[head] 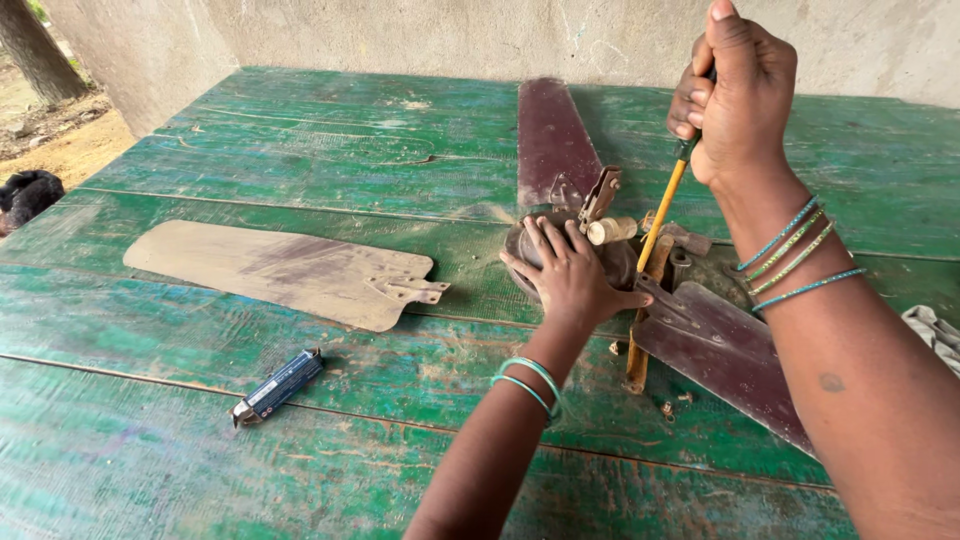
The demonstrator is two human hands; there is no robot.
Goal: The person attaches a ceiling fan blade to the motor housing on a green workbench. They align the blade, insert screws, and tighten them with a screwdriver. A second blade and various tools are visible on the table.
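The ceiling fan motor lies at centre frame on the green bench. The left hand is spread flat on the motor housing, fingers wide, pressing down and gripping nothing. The right hand, at upper right, is closed around the handle of a yellow-shafted screwdriver; the shaft slants down and left to the blade mount just right of the motor.

Step in hand, as judged: working the screws at the mount of the lower-right blade. The tip contact is hidden behind the bracket. Any further turn calls for the tip seated square and steady downward pressure from the left hand to stop the motor rotating.

Surroundings:
- One attached blade runs toward the top of the frame.
- A detached blade lies at centre left, well apart from the motor.
- Loose screws lie just below the mount, near the right forearm.
- A small blue box lies at lower left.
- A wooden-handled tool lies beside the motor, close to the working zone.
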